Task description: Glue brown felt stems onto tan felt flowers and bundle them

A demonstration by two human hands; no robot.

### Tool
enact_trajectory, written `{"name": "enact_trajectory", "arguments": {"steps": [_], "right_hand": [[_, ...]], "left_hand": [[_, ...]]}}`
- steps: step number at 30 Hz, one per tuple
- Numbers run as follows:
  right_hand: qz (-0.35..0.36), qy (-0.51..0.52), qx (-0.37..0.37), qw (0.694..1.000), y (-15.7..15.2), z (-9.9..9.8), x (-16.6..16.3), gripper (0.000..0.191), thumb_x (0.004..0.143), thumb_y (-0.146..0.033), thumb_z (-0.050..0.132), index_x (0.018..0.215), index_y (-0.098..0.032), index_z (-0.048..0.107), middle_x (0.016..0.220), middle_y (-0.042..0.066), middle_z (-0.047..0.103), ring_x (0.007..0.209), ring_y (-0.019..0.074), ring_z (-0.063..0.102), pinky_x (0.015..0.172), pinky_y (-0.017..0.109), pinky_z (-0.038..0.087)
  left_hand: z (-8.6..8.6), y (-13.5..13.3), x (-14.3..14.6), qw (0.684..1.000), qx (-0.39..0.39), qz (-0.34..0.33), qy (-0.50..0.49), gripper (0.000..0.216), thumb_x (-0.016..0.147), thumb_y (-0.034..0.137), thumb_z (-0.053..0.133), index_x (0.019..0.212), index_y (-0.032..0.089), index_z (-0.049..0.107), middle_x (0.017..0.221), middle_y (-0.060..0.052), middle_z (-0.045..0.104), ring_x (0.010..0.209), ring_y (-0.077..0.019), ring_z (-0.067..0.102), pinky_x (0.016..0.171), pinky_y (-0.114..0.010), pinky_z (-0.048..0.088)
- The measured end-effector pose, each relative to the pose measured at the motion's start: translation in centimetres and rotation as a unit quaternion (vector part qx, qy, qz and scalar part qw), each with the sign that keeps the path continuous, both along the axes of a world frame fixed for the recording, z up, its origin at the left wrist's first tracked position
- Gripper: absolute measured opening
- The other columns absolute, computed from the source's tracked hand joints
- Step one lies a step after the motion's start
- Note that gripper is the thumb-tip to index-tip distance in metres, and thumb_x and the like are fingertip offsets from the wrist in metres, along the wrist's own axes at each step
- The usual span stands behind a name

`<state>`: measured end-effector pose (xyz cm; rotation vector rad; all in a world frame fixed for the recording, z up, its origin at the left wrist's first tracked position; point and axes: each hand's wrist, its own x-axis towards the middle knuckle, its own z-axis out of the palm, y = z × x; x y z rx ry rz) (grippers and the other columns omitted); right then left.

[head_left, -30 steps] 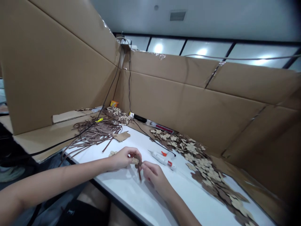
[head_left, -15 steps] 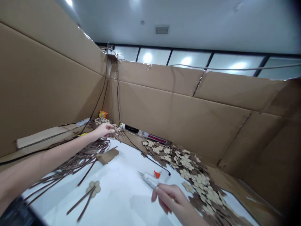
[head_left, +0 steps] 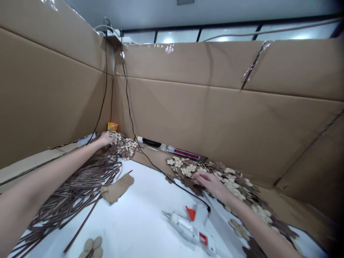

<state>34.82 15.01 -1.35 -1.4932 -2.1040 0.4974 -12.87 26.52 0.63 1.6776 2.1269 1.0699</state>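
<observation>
My left hand [head_left: 106, 138] is stretched to the far left corner, at the edge of a pile of beige and brown flower-shaped pieces with stems [head_left: 126, 146]; its fingertips are mostly hidden. My right hand [head_left: 209, 182] reaches into the long heap of beige and brown flower cutouts [head_left: 232, 184] on the right, fingers curled together; whatever they pinch cannot be made out. A white hot glue gun [head_left: 185, 226] with an orange trigger lies on the white surface below my right hand, untouched. At the bottom edge is a beige flower piece with brown strip [head_left: 92, 247], partly cut off.
Many brown strips [head_left: 77, 186] lie on the left beside a torn cardboard scrap [head_left: 116, 188]. Cardboard walls [head_left: 188, 114] stand left and behind. A black cable [head_left: 172, 181] crosses the surface. A marker [head_left: 151, 142], a white-and-red tube [head_left: 184, 152] and an orange box [head_left: 113, 126] sit along the back.
My right hand has left the glue gun, now lying down, and moved up to the flower heap. My left hand has shifted toward the far-left corner. The view has tilted down.
</observation>
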Motion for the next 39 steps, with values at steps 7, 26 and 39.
{"name": "enact_trajectory", "arguments": {"steps": [7,26,39], "right_hand": [[-0.038,-0.189,0.026,0.981,3.0,-2.8,-1.5,0.026,0.085,-0.031,0.057,0.105,-0.016,0.058,0.109,0.007,0.058,0.100,0.0211,0.055,0.087,0.043,0.043],[-0.108,-0.329,0.069,0.935,0.5,-1.0,-1.6,0.029,0.086,-0.022,0.040,0.112,-0.022,0.054,0.118,0.009,0.061,0.099,0.0241,0.061,0.077,0.033,0.044],[-0.045,-0.352,0.142,0.924,0.7,2.4,-2.7,0.035,0.085,-0.030,0.036,0.107,-0.020,0.061,0.110,0.011,0.063,0.101,0.0288,0.057,0.083,0.042,0.043]], "left_hand": [[-0.4,-3.8,1.4,0.991,0.022,-0.127,0.040,0.025,0.076,0.018,0.065,0.100,0.014,0.063,0.119,-0.008,0.055,0.116,-0.0249,0.047,0.102,-0.038,0.036],[1.2,-0.4,-2.2,0.969,0.007,-0.157,-0.193,0.033,0.088,0.032,0.052,0.116,0.014,0.051,0.115,-0.009,0.054,0.097,-0.0200,0.057,0.081,-0.040,0.049],[3.0,-1.7,-2.8,0.987,-0.053,-0.113,0.105,0.033,0.088,0.032,0.052,0.116,0.015,0.052,0.115,-0.009,0.054,0.098,-0.0203,0.056,0.081,-0.040,0.049]]}}
